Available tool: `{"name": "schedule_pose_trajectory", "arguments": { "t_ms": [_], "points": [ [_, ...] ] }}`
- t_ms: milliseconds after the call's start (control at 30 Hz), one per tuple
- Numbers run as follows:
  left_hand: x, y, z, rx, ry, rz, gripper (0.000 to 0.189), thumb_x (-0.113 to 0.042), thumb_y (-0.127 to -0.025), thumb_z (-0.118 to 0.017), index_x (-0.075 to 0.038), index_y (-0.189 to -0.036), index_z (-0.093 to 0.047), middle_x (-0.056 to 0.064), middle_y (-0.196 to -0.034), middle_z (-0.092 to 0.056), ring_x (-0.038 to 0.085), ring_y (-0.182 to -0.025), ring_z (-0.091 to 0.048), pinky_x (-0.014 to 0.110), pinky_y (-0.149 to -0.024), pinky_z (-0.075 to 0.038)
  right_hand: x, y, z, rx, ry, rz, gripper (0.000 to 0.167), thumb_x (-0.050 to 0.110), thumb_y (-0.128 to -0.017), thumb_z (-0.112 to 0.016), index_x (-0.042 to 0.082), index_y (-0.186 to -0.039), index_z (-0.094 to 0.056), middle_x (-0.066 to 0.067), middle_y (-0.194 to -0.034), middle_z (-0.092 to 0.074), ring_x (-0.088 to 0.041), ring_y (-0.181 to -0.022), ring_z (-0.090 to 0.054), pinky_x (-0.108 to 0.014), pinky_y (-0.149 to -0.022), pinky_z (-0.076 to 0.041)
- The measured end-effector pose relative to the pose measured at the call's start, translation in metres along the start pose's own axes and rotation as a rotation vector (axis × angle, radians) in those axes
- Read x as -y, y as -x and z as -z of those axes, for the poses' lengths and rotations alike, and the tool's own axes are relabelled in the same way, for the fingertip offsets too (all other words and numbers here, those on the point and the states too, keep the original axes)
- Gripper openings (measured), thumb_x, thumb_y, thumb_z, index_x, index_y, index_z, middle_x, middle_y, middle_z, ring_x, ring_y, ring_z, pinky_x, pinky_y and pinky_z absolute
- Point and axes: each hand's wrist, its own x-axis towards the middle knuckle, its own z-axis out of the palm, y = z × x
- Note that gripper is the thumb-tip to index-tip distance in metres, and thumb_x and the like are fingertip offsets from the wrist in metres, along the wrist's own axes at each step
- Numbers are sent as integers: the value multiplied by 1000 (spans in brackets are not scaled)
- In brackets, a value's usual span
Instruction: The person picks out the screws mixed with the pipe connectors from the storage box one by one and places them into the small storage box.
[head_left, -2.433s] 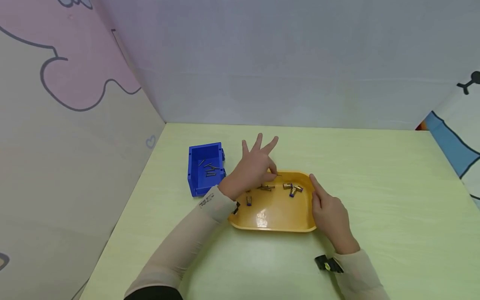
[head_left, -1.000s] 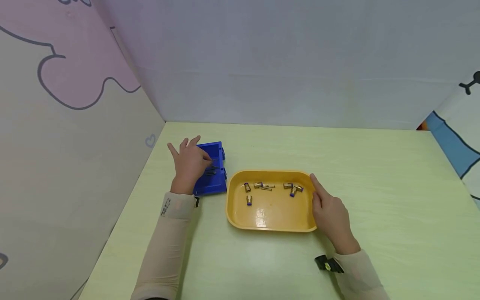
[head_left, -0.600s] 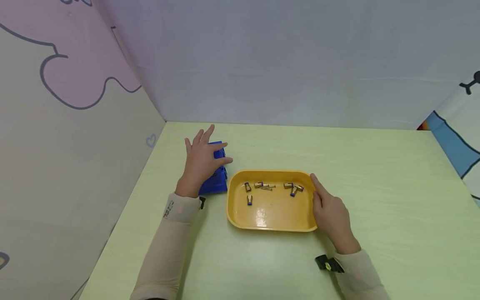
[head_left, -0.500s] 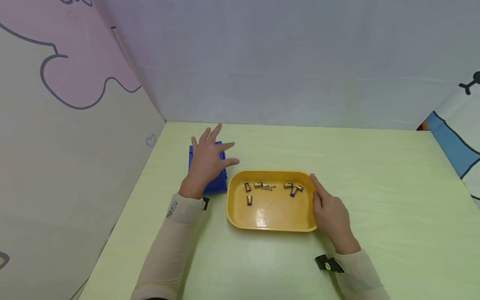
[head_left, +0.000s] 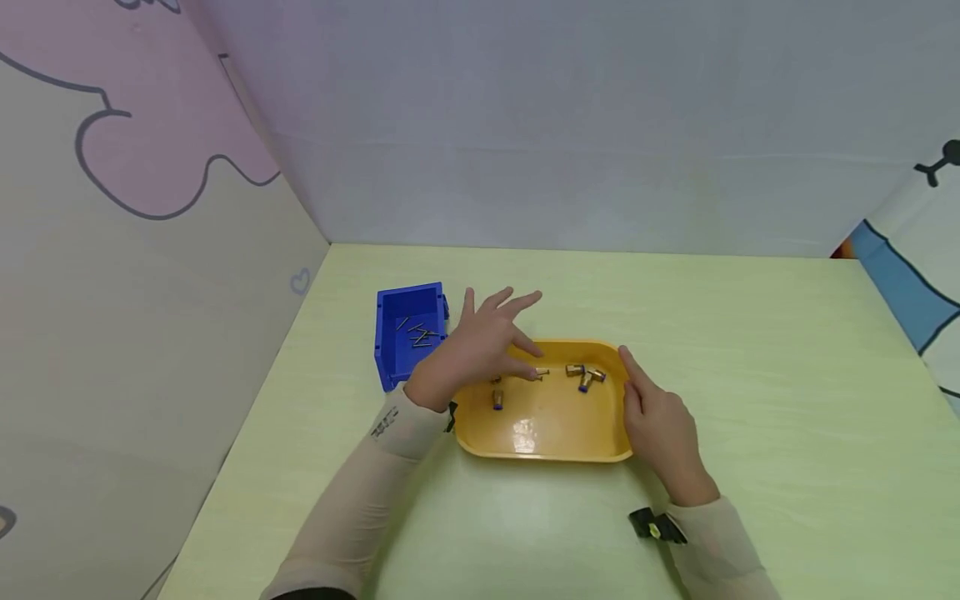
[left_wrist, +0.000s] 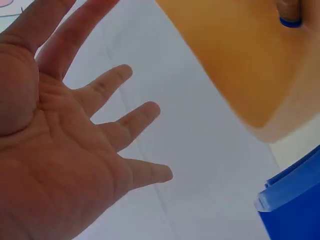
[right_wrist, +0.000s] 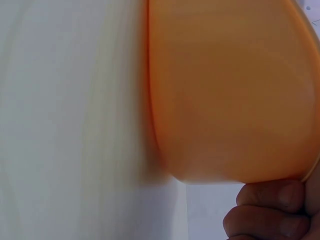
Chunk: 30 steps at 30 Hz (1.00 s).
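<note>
A yellow tray (head_left: 547, 433) lies mid-table and holds several small brass fittings with blue ends (head_left: 585, 377) and a thin nail (head_left: 540, 372). My left hand (head_left: 483, 343) hovers over the tray's left part. Its fingers are spread, and thumb and forefinger reach down beside the nail. In the left wrist view the palm (left_wrist: 55, 165) is open and empty, with the tray (left_wrist: 250, 65) beyond it. My right hand (head_left: 660, 425) holds the tray's right rim, forefinger along the edge. The right wrist view shows curled fingers (right_wrist: 270, 212) under the tray's wall (right_wrist: 225, 95).
A blue bin (head_left: 390, 350) with several nails (head_left: 418, 335) inside stands left of the tray, close to my left wrist. Panel walls close the table at the back and the left. The light green tabletop (head_left: 750, 375) extends to the right.
My left hand has swung right from over the blue bin to the yellow tray, uncovering the nails in the bin. The right hand and the tray have stayed put.
</note>
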Motion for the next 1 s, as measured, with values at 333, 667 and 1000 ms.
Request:
{"name": "schedule_pose_trajectory", "arguments": {
  "t_ms": [333,667,1000],
  "points": [
    [-17,-13,-13,28,-56,26,48,-54,-78,-79,-37,-123,-71,-10,-167,-10,29,-154,0,71,-109,14,0,0,0,16,-3,-10,51,15,-105,-40,16,-156,-37,-3,-52,-41,-17,-44,-35,-32,-44,-32],
    [-15,-21,-33,60,-97,83,52,-55,-73,-81,-39,-121,-72,-11,-167,-10,29,-154,1,74,-108,9,-1,-1,-1,13,-1,4,51,14,-105,-41,16,-156,-37,-3,-52,-40,-17,-43,-35,-31,-44,-32],
    [-5,-20,-48,92,-158,80,39,-52,-74,-83,-42,-112,-76,-7,-167,-12,32,-154,0,73,-110,8,0,0,1,-3,-6,3,51,14,-104,-42,15,-155,-38,-3,-52,-40,-17,-44,-35,-32,-44,-31]
  ]
}}
